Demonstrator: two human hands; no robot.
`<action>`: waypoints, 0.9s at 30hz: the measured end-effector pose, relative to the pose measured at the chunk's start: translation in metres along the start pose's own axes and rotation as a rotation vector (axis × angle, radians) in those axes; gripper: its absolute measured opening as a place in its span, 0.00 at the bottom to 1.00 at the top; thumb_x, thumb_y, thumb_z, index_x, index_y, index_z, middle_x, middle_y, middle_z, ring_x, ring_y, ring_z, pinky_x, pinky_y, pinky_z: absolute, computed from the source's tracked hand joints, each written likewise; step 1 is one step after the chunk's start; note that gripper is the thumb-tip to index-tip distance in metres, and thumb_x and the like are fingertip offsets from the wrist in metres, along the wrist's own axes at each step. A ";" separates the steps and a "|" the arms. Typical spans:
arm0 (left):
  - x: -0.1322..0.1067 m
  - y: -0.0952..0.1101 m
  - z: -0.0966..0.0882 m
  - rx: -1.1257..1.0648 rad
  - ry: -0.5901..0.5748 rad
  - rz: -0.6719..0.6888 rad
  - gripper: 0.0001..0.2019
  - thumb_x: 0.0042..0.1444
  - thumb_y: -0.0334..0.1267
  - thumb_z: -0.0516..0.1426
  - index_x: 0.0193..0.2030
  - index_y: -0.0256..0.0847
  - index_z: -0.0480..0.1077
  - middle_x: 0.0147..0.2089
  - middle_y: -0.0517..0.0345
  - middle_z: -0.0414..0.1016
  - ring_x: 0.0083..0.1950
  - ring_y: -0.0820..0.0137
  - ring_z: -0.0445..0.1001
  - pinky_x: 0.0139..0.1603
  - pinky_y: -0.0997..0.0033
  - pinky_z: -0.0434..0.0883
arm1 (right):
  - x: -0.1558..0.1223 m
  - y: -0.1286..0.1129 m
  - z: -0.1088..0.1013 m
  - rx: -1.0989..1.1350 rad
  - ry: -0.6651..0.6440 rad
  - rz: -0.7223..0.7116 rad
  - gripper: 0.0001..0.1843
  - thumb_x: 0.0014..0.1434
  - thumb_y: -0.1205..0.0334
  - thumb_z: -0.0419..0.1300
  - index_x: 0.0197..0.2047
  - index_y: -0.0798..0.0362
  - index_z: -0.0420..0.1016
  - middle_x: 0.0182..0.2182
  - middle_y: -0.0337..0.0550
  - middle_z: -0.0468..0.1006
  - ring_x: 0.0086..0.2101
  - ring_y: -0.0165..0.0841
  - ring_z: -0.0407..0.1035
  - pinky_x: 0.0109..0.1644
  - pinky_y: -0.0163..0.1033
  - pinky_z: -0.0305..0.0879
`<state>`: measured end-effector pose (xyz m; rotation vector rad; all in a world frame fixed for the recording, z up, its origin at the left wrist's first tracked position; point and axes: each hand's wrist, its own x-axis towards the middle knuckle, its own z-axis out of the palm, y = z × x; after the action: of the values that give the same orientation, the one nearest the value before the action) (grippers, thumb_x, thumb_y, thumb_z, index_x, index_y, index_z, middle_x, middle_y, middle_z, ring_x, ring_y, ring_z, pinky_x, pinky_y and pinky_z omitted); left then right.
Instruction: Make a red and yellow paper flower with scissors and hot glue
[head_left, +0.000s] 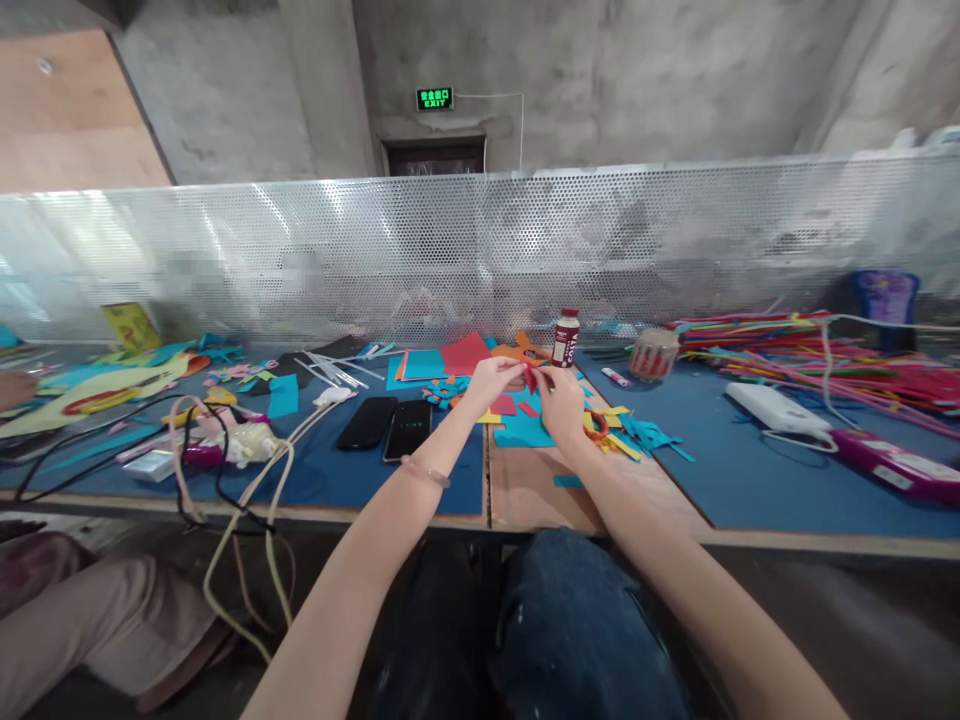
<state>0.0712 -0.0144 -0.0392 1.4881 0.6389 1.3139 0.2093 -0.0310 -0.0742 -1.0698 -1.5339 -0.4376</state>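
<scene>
left hand: the left hand sits just above the middle of the frame, fingers pinched shut on the left edge of a small red paper piece
right hand: the right hand meets it from the right, fingertips closed on the same red paper piece, so the two hands are together with the paper between them
red paper piece: held up off the surface, in front of the brown bottle; too small to tell its exact shape
step in hand: by the look of it, a fold or tear in the red paper piece is being worked with both sets of fingertips
next move calls for: a steady pinch on both sides and a small, even turn of the fingers, since the piece is tiny and thin
below the hands: blue paper scraps and orange scissors lie on the surface just beneath the right hand
left of the hands: two dark phones lie side by side, near the left forearm
far right: a heap of coloured straws lies well apart
</scene>
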 end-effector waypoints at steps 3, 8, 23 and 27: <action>0.001 -0.002 0.000 -0.009 0.008 -0.015 0.14 0.46 0.42 0.63 0.36 0.33 0.72 0.32 0.50 0.78 0.33 0.64 0.77 0.42 0.58 0.74 | 0.000 0.000 -0.004 -0.040 -0.027 -0.054 0.15 0.63 0.59 0.48 0.42 0.53 0.74 0.39 0.49 0.77 0.40 0.40 0.66 0.48 0.46 0.59; 0.002 -0.003 -0.002 -0.053 0.017 -0.016 0.14 0.47 0.43 0.62 0.35 0.34 0.71 0.31 0.50 0.78 0.33 0.65 0.77 0.44 0.58 0.73 | 0.004 -0.002 -0.014 -0.143 -0.079 -0.200 0.14 0.62 0.61 0.50 0.47 0.48 0.73 0.56 0.45 0.67 0.50 0.44 0.61 0.52 0.51 0.54; 0.001 0.003 -0.002 -0.123 0.044 0.013 0.12 0.47 0.42 0.61 0.33 0.35 0.71 0.31 0.53 0.77 0.33 0.68 0.76 0.42 0.62 0.73 | 0.001 -0.006 -0.010 -0.278 -0.101 -0.387 0.19 0.61 0.64 0.50 0.55 0.48 0.68 0.47 0.50 0.72 0.45 0.43 0.60 0.48 0.49 0.56; -0.001 0.008 -0.002 -0.121 0.046 0.017 0.14 0.47 0.45 0.61 0.33 0.34 0.71 0.32 0.50 0.77 0.32 0.68 0.76 0.41 0.63 0.73 | 0.001 -0.005 -0.008 -0.260 -0.087 -0.360 0.19 0.61 0.61 0.51 0.55 0.48 0.68 0.43 0.51 0.72 0.42 0.43 0.60 0.46 0.49 0.56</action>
<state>0.0674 -0.0172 -0.0329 1.3715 0.5667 1.3792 0.2103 -0.0393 -0.0697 -1.0190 -1.7888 -0.8676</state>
